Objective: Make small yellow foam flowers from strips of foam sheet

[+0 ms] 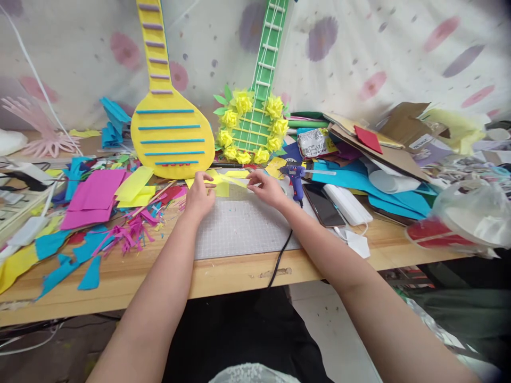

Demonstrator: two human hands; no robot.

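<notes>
At the grey mat's [243, 229] far edge, by yellow paper [222, 190], a yellow strip [238, 182] is pinched by the right hand [266, 188]; left hand [200, 196] closure cannot be told. Light tension is advised.

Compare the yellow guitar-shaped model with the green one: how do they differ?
The yellow model has purple neck bars; the green model has white ones. Yellow roses edge the green model's body; none edge the yellow model's. Both have a long neck above a rounded body.
</notes>
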